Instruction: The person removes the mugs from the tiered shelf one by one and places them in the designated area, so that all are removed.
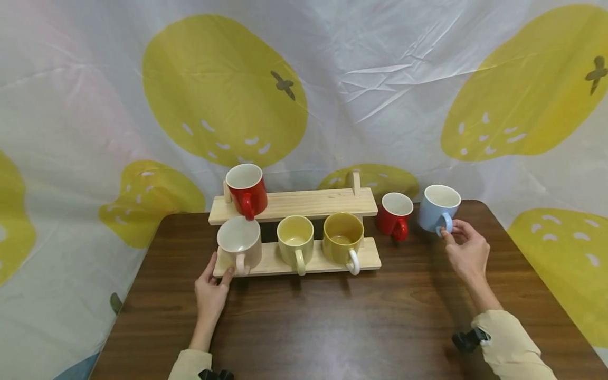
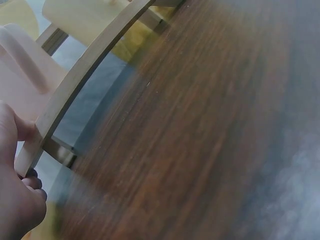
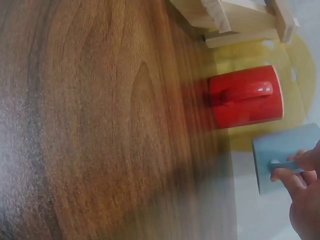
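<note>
My left hand [image 1: 211,295] grips the left end of the lower board of a two-tier wooden rack [image 1: 313,205], thumb on top and fingers beneath in the left wrist view. Beside that thumb sits a pale pink mug [image 1: 239,243]. My right hand [image 1: 467,253] pinches the handle of a light blue mug [image 1: 439,208], which is upright. In the right wrist view, backdrop shows between its base and the tabletop. Just left of it, a red mug [image 3: 245,97] stands on the table.
On the lower board are a pale yellow mug [image 1: 295,243] and a mustard mug [image 1: 343,240] with a white handle. Another red mug [image 1: 248,191] stands on the upper board's left end. A fruit-patterned cloth [image 1: 361,79] hangs behind the brown table [image 1: 328,322].
</note>
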`<state>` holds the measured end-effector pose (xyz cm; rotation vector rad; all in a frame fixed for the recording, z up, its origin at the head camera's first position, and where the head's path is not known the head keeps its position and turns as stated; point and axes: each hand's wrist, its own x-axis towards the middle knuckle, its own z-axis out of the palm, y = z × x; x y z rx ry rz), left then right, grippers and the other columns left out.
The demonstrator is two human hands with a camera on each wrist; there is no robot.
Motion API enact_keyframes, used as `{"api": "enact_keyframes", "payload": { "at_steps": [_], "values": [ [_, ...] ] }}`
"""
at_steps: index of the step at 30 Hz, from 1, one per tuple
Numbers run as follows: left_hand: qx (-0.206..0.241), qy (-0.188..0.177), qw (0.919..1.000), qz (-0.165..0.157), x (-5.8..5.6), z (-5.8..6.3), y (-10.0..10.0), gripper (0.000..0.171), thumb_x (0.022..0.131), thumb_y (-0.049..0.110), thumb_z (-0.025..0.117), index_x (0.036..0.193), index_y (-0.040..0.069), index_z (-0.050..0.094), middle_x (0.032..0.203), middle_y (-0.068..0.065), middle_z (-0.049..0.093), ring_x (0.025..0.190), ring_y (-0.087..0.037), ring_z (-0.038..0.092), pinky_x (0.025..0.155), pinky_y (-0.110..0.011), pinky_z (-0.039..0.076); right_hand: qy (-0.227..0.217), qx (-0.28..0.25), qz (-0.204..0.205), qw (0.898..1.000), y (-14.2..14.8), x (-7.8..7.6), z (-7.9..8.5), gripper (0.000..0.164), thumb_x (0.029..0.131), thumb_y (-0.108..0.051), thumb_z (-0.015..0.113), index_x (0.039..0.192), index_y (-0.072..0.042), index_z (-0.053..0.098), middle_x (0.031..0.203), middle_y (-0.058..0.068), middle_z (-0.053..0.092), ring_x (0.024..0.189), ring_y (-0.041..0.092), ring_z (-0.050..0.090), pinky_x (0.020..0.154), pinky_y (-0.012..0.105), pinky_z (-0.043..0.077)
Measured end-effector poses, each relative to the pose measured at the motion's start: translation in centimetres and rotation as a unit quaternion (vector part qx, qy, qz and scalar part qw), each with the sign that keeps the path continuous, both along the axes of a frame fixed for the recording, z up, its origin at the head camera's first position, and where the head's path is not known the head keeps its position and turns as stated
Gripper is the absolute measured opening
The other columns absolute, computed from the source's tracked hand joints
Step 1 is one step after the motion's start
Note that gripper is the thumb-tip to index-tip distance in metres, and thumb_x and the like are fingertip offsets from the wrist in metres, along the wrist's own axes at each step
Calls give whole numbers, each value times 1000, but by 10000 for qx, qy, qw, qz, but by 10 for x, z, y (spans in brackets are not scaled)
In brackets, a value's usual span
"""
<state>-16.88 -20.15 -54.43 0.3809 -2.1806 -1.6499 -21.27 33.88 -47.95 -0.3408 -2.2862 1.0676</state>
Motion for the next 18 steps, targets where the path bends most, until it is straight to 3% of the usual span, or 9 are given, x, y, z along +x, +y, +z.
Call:
{"api": "enact_keyframes", "payload": {
  "at_steps": [1,3,8,13,16,18],
  "values": [
    [-9,0,10000,8,0,0,0,59,90,6,75,145,3,54,146,-18,54,111,5,56,79,-1,43,-43,37,-10,10000,1,-1,-1,22,89,-10,76,108,0,73,100,21,77,71,-29,47,66,1,41],
    [18,2,10000,-7,0,0,0,59,91,5,75,146,3,54,146,-19,54,115,2,58,80,-1,42,-170,63,-60,9998,2,-2,-3,23,89,-12,77,109,-1,73,96,14,78,70,-29,47,68,3,40],
    [51,-6,10000,-63,1,2,0,59,91,4,74,146,2,52,147,-20,53,129,-31,54,81,1,41,-382,-38,-95,9992,3,-4,-9,22,89,-14,77,108,-4,74,84,-15,72,67,-23,51,68,8,38],
    [67,29,9999,-82,0,1,0,59,91,3,73,146,0,52,147,-21,52,131,-32,53,83,1,40,-503,-141,-29,9986,7,-7,-16,22,90,-16,76,109,-5,74,79,-30,63,64,-19,52,64,10,38],
    [79,32,9999,-93,0,1,0,60,91,3,73,146,0,52,147,-22,52,132,-32,52,83,1,39,-564,-179,-3,9982,7,-9,-20,23,90,-16,76,110,-5,73,78,-31,62,65,-20,52,65,9,39],
    [95,28,9999,-83,0,1,0,60,91,3,73,146,0,51,147,-22,52,131,-32,53,83,1,40,-596,-180,17,9981,8,-10,-22,23,90,-15,76,110,-4,73,81,-22,68,68,-22,52,65,7,39]
  ]
}}
